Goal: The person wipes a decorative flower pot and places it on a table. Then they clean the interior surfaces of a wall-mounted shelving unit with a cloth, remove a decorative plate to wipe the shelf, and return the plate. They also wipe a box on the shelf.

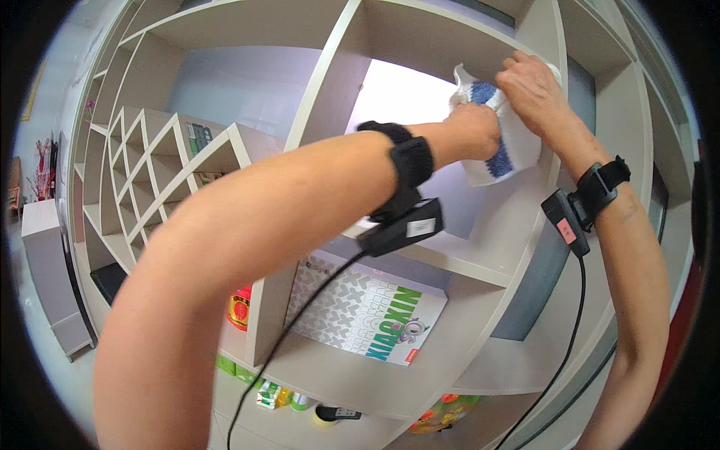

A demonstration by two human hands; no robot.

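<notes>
A white towel with blue bands (509, 135) hangs in an upper compartment of the shelving unit (323, 90). My left hand (475, 132) grips its left part, with the fingers curled into the fabric. Higher up, beside the right upright, my right hand (531, 90) is closed on the towel's top, next to the underside of the board above. The cloth drapes down from both hands. Its back side and my fingertips are hidden. Each wrist wears a black strap with a small cabled black device.
A printed white box (365, 309) leans in the compartment below. Diamond lattice shelving (163, 152) stands to the left. Low down are a red container (240, 308), small cartons (270, 394), a tape roll (325, 417) and a power strip (346, 414). Two black cables (298, 320) hang from my wrists.
</notes>
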